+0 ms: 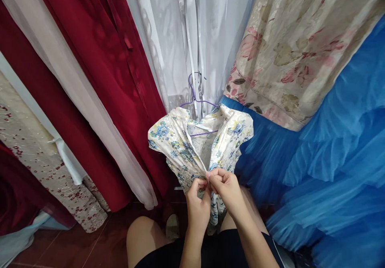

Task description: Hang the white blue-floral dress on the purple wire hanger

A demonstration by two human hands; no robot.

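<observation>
Hanging around the person are big, long clothes: a frilly blue skirt (319, 168) on the right, dark red cloth (99, 63) on the left, white cloth (222, 23) straight ahead, and a cream cloth (279, 55) with pink flowers by the blue. Right in front of the person is a small flowered top (176, 146), white with blue flowers, on a thin purple hanger (195, 98). What the hanger hooks onto is hard to tell. The top looks light and soft, so it will likely bend and crease easily. It does not look breakable, but a hard tug might stretch the thin cloth. The front edges, just under the neck gap, seem a good place to hold. The left hand (198, 204) and right hand (224, 186) are both there, close together, fingers pinching the cloth. Some left fingertips are partly hidden.
</observation>
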